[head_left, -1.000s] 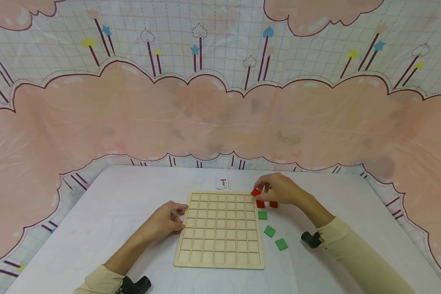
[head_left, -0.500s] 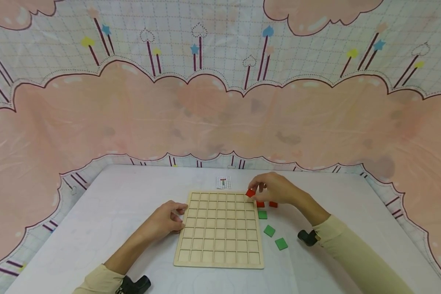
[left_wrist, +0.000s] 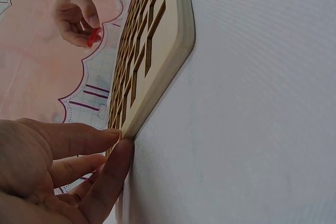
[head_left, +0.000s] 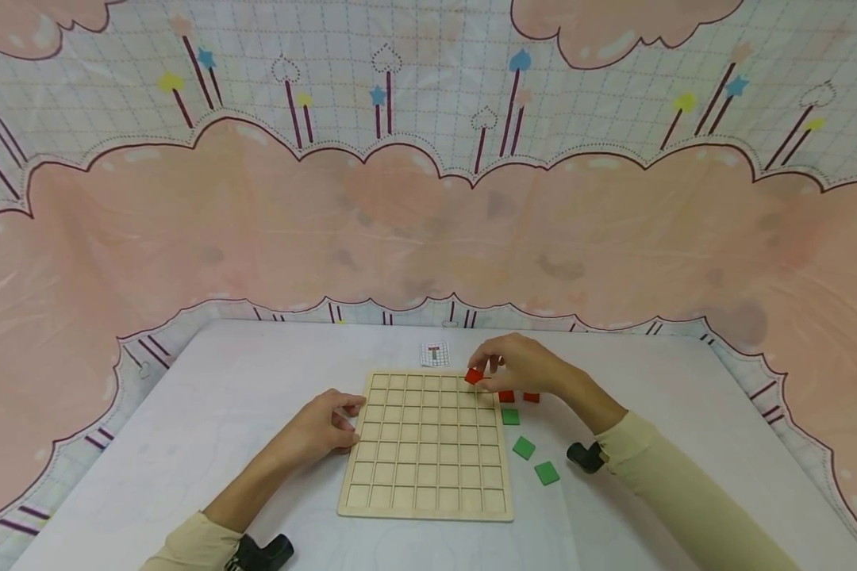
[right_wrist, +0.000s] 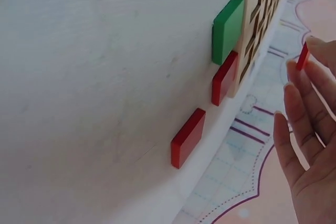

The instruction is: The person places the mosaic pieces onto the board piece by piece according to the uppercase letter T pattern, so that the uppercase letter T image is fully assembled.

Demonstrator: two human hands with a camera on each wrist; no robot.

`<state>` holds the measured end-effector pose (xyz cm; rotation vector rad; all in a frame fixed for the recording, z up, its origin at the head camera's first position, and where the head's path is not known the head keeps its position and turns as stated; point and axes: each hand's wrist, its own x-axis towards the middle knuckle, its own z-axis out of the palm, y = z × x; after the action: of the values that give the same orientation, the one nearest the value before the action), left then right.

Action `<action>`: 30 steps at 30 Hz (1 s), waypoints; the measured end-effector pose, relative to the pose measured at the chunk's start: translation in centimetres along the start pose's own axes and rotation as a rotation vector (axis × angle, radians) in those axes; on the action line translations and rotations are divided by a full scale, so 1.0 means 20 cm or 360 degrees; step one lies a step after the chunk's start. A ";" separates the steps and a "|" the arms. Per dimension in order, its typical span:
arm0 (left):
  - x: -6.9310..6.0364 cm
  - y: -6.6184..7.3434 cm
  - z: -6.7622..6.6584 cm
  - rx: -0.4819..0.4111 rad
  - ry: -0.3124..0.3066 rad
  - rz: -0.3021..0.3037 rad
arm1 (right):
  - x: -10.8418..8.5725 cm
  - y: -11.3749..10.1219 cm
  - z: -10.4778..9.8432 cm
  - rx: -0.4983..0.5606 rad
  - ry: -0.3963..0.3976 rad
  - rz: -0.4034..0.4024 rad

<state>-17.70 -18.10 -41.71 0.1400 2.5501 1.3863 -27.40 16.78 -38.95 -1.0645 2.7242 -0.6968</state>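
Note:
My right hand (head_left: 524,365) pinches a small red square tile (head_left: 474,376) between thumb and fingertips, above the upper right part of the wooden grid board (head_left: 428,519). The right wrist view shows that tile (right_wrist: 303,56) edge-on, raised off the board. At the board's left edge my left hand (head_left: 321,428) holds on with thumb and fingers. In the left wrist view, the left hand's fingertips (left_wrist: 122,153) meet at the board's rim. Every cell of the board that shows is bare.
Two red tiles, one near (right_wrist: 224,80) and one farther (right_wrist: 188,139) from the board, lie to its right. Several green tiles (head_left: 524,448) lie below them. A small printed grid card (head_left: 434,355) lies behind the board on the white table (head_left: 150,444).
My right hand has moved left with the red tile, from the board's upper right corner to over its top row. The left hand and board have stayed put.

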 end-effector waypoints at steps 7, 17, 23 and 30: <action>0.00 0.00 0.00 -0.0010 -0.0005 0.0008 | 0.04 -0.01 0.01 -0.0014 -0.0023 -0.0057; 0.00 0.00 0.00 -0.0009 -0.0002 0.0010 | 0.10 -0.05 0.02 -0.0019 -0.0074 -0.0078; 0.01 -0.01 0.00 -0.0017 -0.0003 0.0017 | 0.13 -0.09 0.02 -0.0046 -0.0098 -0.0093; 0.00 -0.01 0.00 -0.0015 -0.0004 0.0018 | 0.16 -0.11 0.04 -0.0066 -0.0116 -0.0131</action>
<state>-17.80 -18.21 -41.85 0.1544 2.5441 1.4013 -28.27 12.95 -38.43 -1.1929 2.6577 -0.6028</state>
